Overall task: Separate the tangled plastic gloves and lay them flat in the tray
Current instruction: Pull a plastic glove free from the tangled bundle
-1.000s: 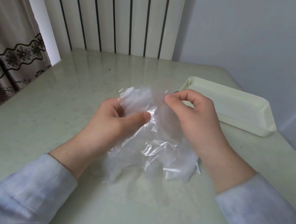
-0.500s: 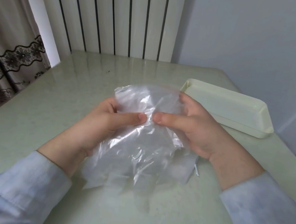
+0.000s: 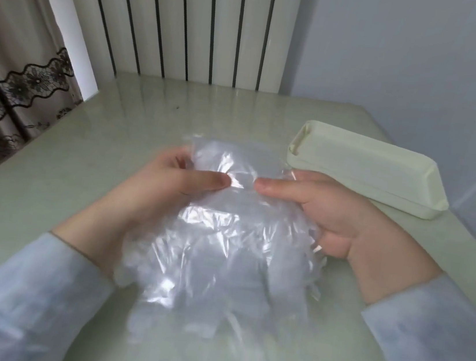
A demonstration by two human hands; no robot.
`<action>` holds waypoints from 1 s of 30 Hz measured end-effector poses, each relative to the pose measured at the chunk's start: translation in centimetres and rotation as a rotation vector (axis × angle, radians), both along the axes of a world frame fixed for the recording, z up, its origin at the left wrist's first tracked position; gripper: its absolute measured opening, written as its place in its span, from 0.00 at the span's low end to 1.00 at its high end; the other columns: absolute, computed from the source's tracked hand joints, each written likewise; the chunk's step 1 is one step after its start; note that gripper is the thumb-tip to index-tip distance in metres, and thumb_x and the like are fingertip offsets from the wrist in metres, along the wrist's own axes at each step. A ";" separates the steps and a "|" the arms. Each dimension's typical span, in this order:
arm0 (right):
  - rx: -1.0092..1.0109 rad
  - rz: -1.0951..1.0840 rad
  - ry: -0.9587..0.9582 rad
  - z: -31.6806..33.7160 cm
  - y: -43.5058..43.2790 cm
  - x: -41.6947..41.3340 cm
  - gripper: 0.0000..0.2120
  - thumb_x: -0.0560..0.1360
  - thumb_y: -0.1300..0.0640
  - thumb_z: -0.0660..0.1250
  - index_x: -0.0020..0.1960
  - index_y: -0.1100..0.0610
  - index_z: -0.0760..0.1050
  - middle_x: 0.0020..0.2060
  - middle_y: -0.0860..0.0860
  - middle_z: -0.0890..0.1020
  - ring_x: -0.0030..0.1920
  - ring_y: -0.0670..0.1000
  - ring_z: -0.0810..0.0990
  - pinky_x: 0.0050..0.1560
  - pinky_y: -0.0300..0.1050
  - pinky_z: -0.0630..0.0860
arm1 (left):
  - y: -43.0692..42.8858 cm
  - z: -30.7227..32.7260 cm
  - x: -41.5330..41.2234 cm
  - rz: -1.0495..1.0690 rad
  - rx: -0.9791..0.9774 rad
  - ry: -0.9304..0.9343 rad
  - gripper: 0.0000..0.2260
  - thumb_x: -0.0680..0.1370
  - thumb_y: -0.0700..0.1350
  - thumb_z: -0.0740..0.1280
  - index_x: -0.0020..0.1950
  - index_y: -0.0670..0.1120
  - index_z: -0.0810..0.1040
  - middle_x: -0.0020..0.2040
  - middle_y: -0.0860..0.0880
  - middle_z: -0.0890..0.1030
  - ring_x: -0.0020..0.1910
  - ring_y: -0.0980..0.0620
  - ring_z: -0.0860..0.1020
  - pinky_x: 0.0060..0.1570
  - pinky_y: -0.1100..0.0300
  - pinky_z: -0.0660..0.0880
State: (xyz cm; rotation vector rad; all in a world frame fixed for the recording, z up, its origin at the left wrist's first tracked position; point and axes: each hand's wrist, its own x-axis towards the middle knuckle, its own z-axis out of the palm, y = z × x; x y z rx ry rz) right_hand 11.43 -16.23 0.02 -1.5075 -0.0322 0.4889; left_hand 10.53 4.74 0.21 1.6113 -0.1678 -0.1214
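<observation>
Room: pale green desk [image 3: 85, 178] pushed up against a white ribbed radiator [image 3: 191, 19], a lace-edged curtain [image 3: 7, 80] off to the left, plain grey wall on the right.
Tray [image 3: 382, 181]: cream, on the desk at the right rear, just beyond the right hand; nothing lies in it that I can see.
Gloves [image 3: 223, 239]: one clear, crinkled bundle held between both hands in front of the person, lower part hanging towards the desk and blurred. Compared with half a second ago the bundle looks fuller and hangs lower, covering more of the desk near the sleeves.
Left hand [image 3: 169, 183]: closed on the upper left of the gloves, thumb pressed flat on the plastic and pointing right, fingers behind it.
Right hand [image 3: 317, 209]: closed on the upper right of the gloves, thumb pointing left, palm turned up under the plastic.
Change: a second ago the right hand pinched the top edge from above; now both thumbs face each other with a small gap, much as half a second ago.
Sleeves: light blue, both forearms [image 3: 18, 297] coming in from the bottom corners.
</observation>
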 end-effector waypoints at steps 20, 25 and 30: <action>-0.089 -0.210 -0.440 -0.8 1.2 -0.2 0.02 0.76 0.60 0.74 0.47 0.54 0.85 0.43 0.54 0.88 0.46 0.55 0.87 0.54 0.56 0.83 | 0.8 -1.8 0.4 -0.102 0.040 -0.033 0.14 0.71 0.47 0.76 0.55 0.44 0.85 0.52 0.38 0.85 0.52 0.36 0.84 0.57 0.43 0.77; -0.157 -0.192 -0.453 0.2 1.7 -0.6 0.06 0.75 0.64 0.74 0.49 0.55 0.84 0.43 0.53 0.88 0.46 0.54 0.87 0.54 0.55 0.83 | 1.1 -1.2 0.4 -0.046 0.049 -0.042 0.13 0.70 0.46 0.76 0.51 0.41 0.85 0.49 0.36 0.85 0.44 0.40 0.82 0.48 0.47 0.76; -0.215 -0.152 -0.516 3.2 1.0 -1.4 0.09 0.74 0.66 0.74 0.49 0.53 0.82 0.41 0.49 0.88 0.43 0.49 0.87 0.47 0.44 0.82 | 1.4 0.8 0.1 -0.037 0.091 -0.062 0.15 0.69 0.46 0.77 0.50 0.38 0.84 0.49 0.30 0.82 0.42 0.41 0.81 0.47 0.45 0.76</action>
